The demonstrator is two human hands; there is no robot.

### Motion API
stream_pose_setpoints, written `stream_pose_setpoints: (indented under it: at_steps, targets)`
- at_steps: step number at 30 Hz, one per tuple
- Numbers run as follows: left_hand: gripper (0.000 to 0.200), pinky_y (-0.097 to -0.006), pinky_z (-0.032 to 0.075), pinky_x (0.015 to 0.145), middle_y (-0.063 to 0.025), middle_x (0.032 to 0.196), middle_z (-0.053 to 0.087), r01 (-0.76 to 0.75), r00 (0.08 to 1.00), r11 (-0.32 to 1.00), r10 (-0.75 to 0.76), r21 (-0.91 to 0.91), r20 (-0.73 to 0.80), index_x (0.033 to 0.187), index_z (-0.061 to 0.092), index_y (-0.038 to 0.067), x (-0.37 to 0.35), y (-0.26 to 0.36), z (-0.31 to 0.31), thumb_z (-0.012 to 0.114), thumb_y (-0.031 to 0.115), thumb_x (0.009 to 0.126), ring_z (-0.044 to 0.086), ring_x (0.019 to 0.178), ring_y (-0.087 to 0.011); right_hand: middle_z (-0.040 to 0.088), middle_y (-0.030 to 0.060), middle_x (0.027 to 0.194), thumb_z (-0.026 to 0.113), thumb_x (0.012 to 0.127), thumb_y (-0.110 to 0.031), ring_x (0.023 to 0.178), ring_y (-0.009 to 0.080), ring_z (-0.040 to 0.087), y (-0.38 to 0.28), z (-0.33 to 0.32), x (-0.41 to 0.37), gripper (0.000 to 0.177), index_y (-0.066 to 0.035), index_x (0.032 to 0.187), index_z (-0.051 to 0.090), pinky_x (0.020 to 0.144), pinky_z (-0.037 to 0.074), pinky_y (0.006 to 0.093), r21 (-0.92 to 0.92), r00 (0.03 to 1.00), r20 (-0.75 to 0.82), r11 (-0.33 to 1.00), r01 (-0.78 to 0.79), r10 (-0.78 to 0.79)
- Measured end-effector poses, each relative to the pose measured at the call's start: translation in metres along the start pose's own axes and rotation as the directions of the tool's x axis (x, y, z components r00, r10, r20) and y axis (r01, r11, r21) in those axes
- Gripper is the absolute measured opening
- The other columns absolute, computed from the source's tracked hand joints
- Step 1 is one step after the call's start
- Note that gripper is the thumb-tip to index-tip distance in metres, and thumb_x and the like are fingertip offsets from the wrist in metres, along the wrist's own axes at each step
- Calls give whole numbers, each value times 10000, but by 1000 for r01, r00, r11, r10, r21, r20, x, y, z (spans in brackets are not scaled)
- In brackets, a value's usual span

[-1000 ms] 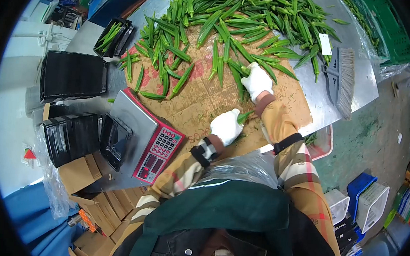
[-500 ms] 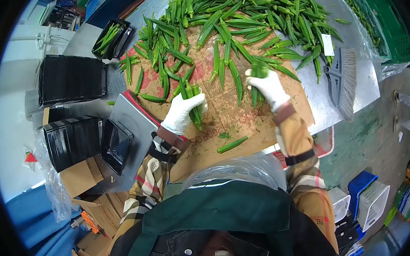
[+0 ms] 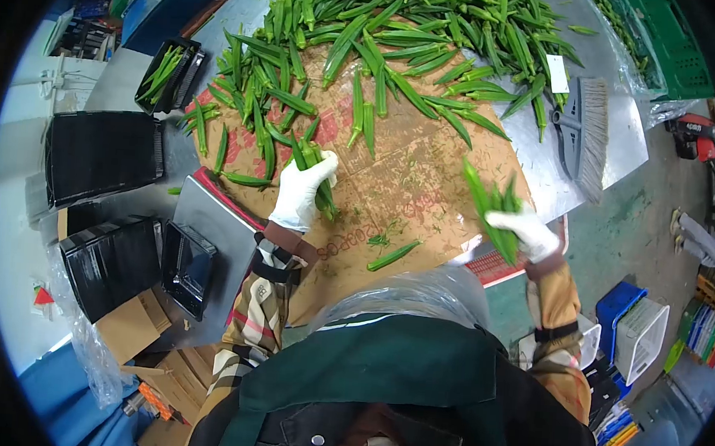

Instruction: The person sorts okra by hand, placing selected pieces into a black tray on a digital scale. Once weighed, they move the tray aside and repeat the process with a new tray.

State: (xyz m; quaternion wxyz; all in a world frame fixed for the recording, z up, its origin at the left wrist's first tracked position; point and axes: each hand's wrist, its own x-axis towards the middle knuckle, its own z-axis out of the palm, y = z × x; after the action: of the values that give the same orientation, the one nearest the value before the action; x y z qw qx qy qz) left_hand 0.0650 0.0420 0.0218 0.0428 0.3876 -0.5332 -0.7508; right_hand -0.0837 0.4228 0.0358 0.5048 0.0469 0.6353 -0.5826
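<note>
My left hand (image 3: 298,196), in a white glove, is closed around several green okra pods (image 3: 326,198) above the left part of the cardboard sheet (image 3: 427,174). At the right edge of the cardboard, my white-gloved right hand (image 3: 531,233) grips more okra (image 3: 482,197), slightly smeared by motion. A single okra pod (image 3: 392,255) lies near the sheet's front edge. Loose pods (image 3: 365,120) are scattered farther back, and a large okra heap (image 3: 471,20) covers the far side.
Left of the cardboard are stacked black trays (image 3: 105,156), an open black tray (image 3: 188,267) and a black tray of okra (image 3: 169,77). A grey brush (image 3: 587,140) rests at the table's right side. Beneath the right edge shows a red basket (image 3: 499,268). Crates (image 3: 641,334) stand on the floor.
My right hand has moved right and toward me, carrying okra to the cardboard's edge. Fewer pods lie mid-sheet. My left hand keeps its bunch, while the whole view has shifted slightly.
</note>
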Motion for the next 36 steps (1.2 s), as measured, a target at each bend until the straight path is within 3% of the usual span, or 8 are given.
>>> stream_pose_setpoints:
  at_steps: [4,9,13,16,20,25,28,36]
  targets:
    - [223,-273,502,644,-13,798,647,-71,993,996,76,60,-93,1016,662,34,15,12,2,776,161,873,610,673,-112,692,21,834,852,789,-246,806,107,617,20,-89,-65,390,-12,1073,719,824,517,334,-725,990,-33,678,-120,140]
    - [211,-289,510,676,-41,839,647,-307,936,918,339,252,-98,977,623,11,50,29,37,739,115,834,614,712,-132,573,-9,641,742,869,-181,618,47,504,-34,-47,-27,200,8,929,720,559,451,283,-549,952,-268,835,-24,-149]
    - [298,-451,522,791,-181,940,667,-233,911,586,411,776,-37,1009,613,40,80,16,76,738,225,811,652,884,-379,711,160,895,715,827,-192,791,179,648,-57,23,97,392,-10,1171,667,746,519,343,-725,777,-69,567,393,-626]
    - [396,-504,504,811,-210,1064,628,-169,862,188,504,967,53,1040,587,51,85,-12,87,798,243,765,620,1001,-386,667,187,1004,785,776,-258,948,395,651,-69,102,175,389,-47,1073,650,813,536,441,-896,606,-79,323,305,-791]
    - [318,-440,523,779,-217,921,674,-212,905,330,422,920,58,955,623,11,82,-11,73,782,183,739,657,871,-396,659,189,992,746,779,-196,933,407,640,-56,133,240,329,-55,1047,616,783,533,467,-983,632,11,109,151,-774]
    - [426,-325,521,781,-76,966,645,-109,994,961,111,254,8,1117,567,19,56,-5,18,789,155,779,619,822,-202,717,105,941,743,777,-84,847,189,677,-61,104,175,385,20,1135,646,781,554,329,-403,749,-91,712,575,-657]
    - [450,-347,548,821,-78,1043,641,152,977,948,-101,-279,189,1220,546,28,21,14,6,741,120,825,632,903,-225,722,66,1011,748,783,-37,858,149,663,-58,78,166,418,44,1182,656,784,550,296,-70,928,-58,929,363,-367]
    - [583,-387,571,893,-72,1241,576,205,940,731,37,-650,338,1410,438,72,-21,20,0,710,148,900,582,1148,-262,668,178,958,676,861,-235,895,339,689,-79,172,223,209,-43,936,649,746,548,468,-962,684,-57,224,158,-727]
